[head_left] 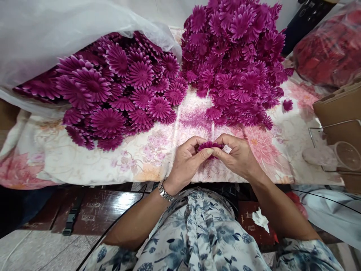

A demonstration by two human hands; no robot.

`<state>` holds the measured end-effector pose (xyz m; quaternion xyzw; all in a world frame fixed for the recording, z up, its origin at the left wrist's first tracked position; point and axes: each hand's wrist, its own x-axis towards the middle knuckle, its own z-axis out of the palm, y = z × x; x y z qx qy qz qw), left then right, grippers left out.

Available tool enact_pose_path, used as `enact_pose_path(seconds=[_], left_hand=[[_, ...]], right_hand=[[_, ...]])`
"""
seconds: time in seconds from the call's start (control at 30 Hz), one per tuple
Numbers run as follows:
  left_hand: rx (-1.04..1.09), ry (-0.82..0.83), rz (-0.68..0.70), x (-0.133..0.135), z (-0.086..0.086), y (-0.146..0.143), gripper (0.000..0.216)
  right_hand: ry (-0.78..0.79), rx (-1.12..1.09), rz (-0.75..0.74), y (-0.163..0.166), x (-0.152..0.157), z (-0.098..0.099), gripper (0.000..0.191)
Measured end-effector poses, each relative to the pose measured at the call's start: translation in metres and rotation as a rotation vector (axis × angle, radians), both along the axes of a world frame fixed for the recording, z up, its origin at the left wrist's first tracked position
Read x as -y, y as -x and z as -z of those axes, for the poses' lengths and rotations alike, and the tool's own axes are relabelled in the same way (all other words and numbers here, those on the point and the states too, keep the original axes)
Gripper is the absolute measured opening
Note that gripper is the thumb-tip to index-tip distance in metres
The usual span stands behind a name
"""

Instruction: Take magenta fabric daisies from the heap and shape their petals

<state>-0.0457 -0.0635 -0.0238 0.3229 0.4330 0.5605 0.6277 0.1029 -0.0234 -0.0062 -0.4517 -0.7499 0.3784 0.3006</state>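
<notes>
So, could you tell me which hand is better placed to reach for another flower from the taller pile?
Probably the right hand. Both hands pinch the purple flower, but the right one lies directly below the taller pile, whose nearest blooms sit just beyond its fingers. The left hand lies nearer the bagged flowers.

A matt, ribbed magenta cloth flower [210,145] is sitting pinched between the left hand [186,162] and right hand [238,154], over a soft printed floral cloth [141,162] dusted with magenta fibre. At far left, thin filmy clear plastic [56,34] is draping the flower heap, while a shiny metal watch [165,193] is gleaming above glossy, scuffed dark wood [104,210].
</notes>
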Motion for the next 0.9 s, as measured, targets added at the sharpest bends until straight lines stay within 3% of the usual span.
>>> enact_pose_path(seconds=[0.2,0.33,0.57,0.9], left_hand=[[0.038,0.029,-0.139,-0.002,-0.002,-0.001,0.010],[0.038,0.059,-0.082,-0.002,-0.005,-0.001,0.013],[-0.115,-0.029,-0.036,-0.002,-0.004,0.001,0.014],[-0.073,0.032,0.077,-0.002,-0.001,-0.001,0.016]], right_hand=[[0.145,-0.172,-0.045,0.001,0.002,0.003,0.014],[0.186,-0.294,0.014,0.003,0.005,0.008,0.018],[0.207,-0.302,0.004,-0.003,0.004,0.012,0.018],[-0.221,0.059,-0.073,-0.001,0.003,0.010,0.020]])
